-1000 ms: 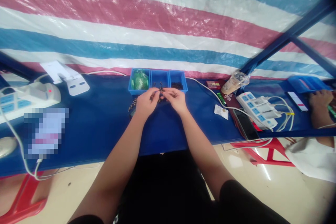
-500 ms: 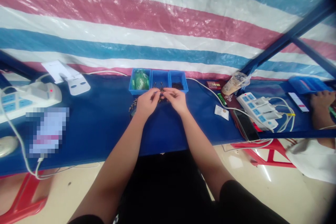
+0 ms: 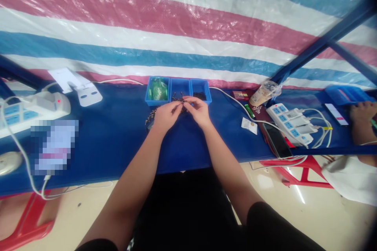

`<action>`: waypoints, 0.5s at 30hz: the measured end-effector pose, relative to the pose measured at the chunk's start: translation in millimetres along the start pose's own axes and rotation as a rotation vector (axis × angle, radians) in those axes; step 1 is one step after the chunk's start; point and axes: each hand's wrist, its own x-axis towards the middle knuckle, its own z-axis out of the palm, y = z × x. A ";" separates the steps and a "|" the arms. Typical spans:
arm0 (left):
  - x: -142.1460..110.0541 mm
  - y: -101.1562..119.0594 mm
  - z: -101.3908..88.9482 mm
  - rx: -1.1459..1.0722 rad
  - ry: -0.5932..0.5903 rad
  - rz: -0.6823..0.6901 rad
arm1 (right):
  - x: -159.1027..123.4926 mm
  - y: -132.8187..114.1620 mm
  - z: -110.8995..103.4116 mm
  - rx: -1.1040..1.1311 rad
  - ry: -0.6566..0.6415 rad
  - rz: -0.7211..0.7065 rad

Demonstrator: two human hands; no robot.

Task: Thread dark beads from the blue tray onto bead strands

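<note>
My left hand and my right hand meet above the blue table, just in front of three joined blue bins. Both are closed in a pinch, fingertips almost touching; whatever is between them is too small to name. Small dark stalk-like pieces poke up behind the fingertips. More dark pieces with brownish-gold spots lie along the outer side of my left hand, partly covered by it. The left bin holds a green plastic bag. Small black pieces lie in the right bin.
A power strip, a dark phone, a tilted plastic cup and a white packet are on the right. Leftward are a white stand, another power strip and cables. Another person's hand rests far right.
My fingertips have shifted slightly against each other, with the right fingers rising a little. The pinch continues, and the bins and other objects stay in place.
</note>
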 end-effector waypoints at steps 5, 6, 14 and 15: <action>-1.1 -1.8 1.7 -0.039 0.102 -0.024 | -0.4 0.2 -1.6 -0.066 -0.011 -0.035; -1.5 -2.4 2.3 -0.061 0.109 -0.028 | -0.6 0.2 -2.0 -0.115 -0.015 -0.051; -1.8 -1.6 4.5 -0.124 0.065 -0.064 | -3.8 -3.7 0.8 -0.284 0.023 -0.104; -1.5 -1.0 4.3 -0.132 0.071 -0.068 | -3.9 -3.4 1.4 -0.270 0.037 -0.099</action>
